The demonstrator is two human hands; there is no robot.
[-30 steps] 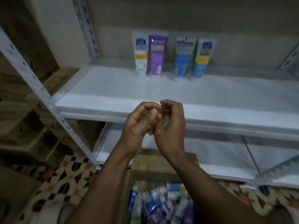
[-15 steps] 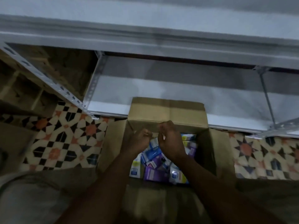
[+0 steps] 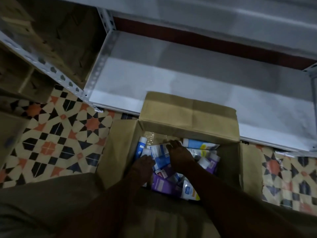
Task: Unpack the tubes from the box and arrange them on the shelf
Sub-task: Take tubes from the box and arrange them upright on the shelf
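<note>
Both hands lowered into open cardboard box (image 3: 188,115) on patterned floor (image 3: 56,124), left hand (image 3: 143,164) and right hand (image 3: 179,154) laid on jumbled tubes (image 3: 161,183), grip cannot be told, white shelf (image 3: 171,78) seen beyond.

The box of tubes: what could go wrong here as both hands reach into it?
The tubes lie jumbled in the box, so pulling one may drag out others. The left hand and right hand work close together and may collide. Dim light could cause a wrong pick.
</note>
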